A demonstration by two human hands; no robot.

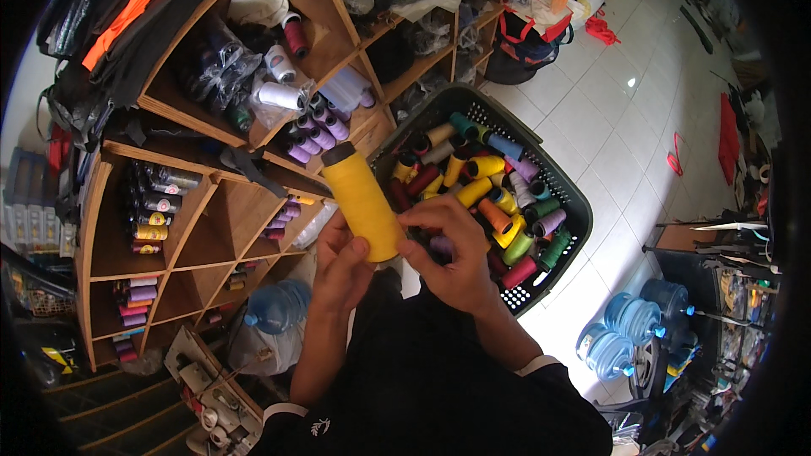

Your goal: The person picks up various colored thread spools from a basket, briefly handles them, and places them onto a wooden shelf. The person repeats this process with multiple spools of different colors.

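Head view, left of centre: likeliest trouble, a slip of the yellow spool (361, 207); could come from a loosened thumb, with only the lower part gripped and most of the length jutting free toward the upper left; could then drop toward the floor, or tumble into the basket (557, 171) right of centre and get lost among the heaped spools (494, 215), some likewise yellow; might also shed or tangle its outer turns through a careless pluck at the lower edge; might, less likely, knock against the wooden shelving (221, 224) at left through a wide swing.

As for place: between both hands, tilted, dark core end toward upper left; lower end against the left hand (342, 253), closed round it with thumb across the front; lower right edge at the right hand (448, 241), partly open, thumb and forefinger tips at the winding; impossible to tell whether pinching a thread end or merely steadying.
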